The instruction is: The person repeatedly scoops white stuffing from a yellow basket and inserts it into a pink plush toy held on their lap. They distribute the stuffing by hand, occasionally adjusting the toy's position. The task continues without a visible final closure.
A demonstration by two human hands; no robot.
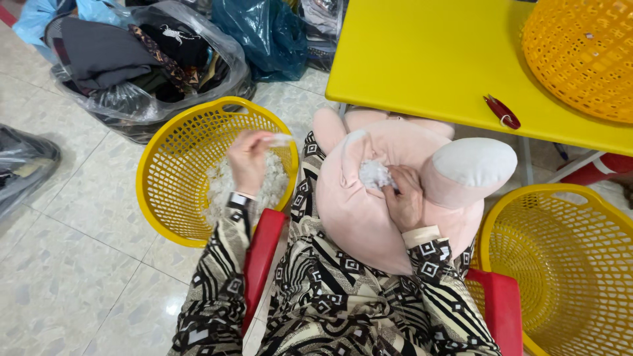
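Your left hand point(249, 158) hung over the yellow basket point(165, 198) on the floor to your left, fingers pinched on a wisp of white stuffing point(280, 140) above the heap inside. To its right, on your lap, lay the pink plush toy point(369, 198), long axis running toward the yellow table point(422, 59). Your right hand point(403, 198) was the nearer one, fingertips pressed into the tuft at its opening point(374, 173).
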